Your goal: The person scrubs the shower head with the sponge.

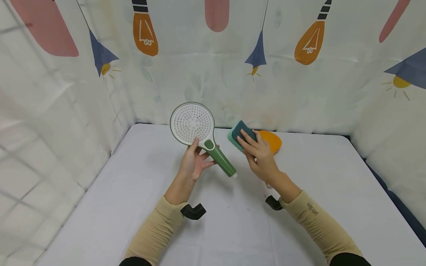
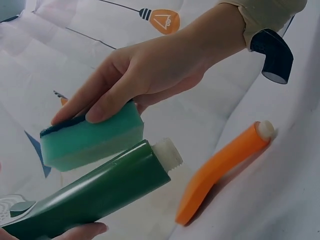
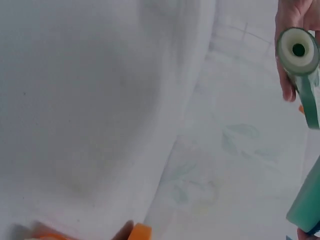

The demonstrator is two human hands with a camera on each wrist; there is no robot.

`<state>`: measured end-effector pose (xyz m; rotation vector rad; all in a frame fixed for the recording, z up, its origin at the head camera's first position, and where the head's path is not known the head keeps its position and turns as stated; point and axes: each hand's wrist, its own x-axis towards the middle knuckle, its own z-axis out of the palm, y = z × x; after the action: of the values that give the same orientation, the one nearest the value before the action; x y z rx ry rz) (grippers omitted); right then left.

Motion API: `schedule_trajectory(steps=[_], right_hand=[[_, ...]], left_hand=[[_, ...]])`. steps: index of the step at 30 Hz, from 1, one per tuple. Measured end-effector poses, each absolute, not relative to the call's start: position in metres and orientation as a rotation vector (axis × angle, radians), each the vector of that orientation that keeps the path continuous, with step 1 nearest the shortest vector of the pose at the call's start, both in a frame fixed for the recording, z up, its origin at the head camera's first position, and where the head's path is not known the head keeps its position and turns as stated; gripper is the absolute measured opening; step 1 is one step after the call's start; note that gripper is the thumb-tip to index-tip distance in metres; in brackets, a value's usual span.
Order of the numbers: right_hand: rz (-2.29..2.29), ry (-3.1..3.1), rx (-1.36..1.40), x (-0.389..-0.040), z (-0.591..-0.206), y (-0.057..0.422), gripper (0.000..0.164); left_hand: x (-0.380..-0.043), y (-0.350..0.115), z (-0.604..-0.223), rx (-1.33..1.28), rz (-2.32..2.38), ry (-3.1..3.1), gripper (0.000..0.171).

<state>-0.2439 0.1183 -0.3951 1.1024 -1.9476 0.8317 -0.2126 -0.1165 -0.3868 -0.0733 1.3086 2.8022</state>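
Note:
My left hand holds a green and white shower head by its neck, the nozzle face turned toward the head camera. Its green handle slopes down to the right and ends in a white threaded tip, plain in the left wrist view. In my right hand is a two-layer sponge, dark on one side and light green on the other, pinched between fingers and thumb. The sponge is raised beside the green handle; the left wrist view shows them close, and contact cannot be told.
An orange shower head lies on the white-covered table, partly hidden behind my right hand; its orange handle shows in the left wrist view. A patterned curtain hangs along the table's back and sides.

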Motion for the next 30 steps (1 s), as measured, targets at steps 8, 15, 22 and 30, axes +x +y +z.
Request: schedule_trajectory(steps=[8,15,22,30], right_hand=[[0.796,-2.070,1.165,-0.228,-0.396,0.102,0.048],[0.780,-2.137,1.176,-0.223,-0.395,0.091,0.049],[0.753,-2.159,1.232,-0.217,-0.392,0.095,0.048],[0.750,-2.183,1.257,-0.210,-0.399,0.110,0.050]], left_hand=[[-0.212,-0.115,-0.389,-0.032,2.804,1.388,0.047],[-0.212,-0.113,-0.389,-0.072,2.816,1.433,0.044],[-0.210,-0.116,-0.384,-0.130,2.891,1.387,0.045],[-0.215,-0.123,-0.383,-0.194,2.922,1.357,0.047]])
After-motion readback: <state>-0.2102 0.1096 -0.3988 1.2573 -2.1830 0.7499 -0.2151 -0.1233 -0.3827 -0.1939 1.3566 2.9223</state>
